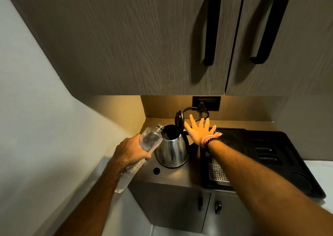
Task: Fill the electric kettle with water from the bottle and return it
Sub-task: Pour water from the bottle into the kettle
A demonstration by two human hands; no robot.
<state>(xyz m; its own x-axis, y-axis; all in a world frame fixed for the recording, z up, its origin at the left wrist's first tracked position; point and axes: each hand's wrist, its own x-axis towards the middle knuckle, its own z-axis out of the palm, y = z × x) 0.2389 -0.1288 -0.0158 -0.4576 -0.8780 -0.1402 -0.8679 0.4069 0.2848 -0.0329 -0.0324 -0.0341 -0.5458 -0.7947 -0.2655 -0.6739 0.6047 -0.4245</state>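
The shiny stainless-steel electric kettle (172,150) stands on the grey bench (173,175) in the corner, its black hinged lid (179,118) upright and its dark inside exposed. The left hand (132,151) has its fingers wrapped round a clear plastic bottle (142,150), tilted with its uncapped mouth at the kettle's rim. The right hand (201,132) hovers beside the lid, fingers spread wide.

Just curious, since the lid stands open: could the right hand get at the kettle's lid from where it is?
Probably yes. The right hand is spread open and empty beside the raised lid, with nothing between them.
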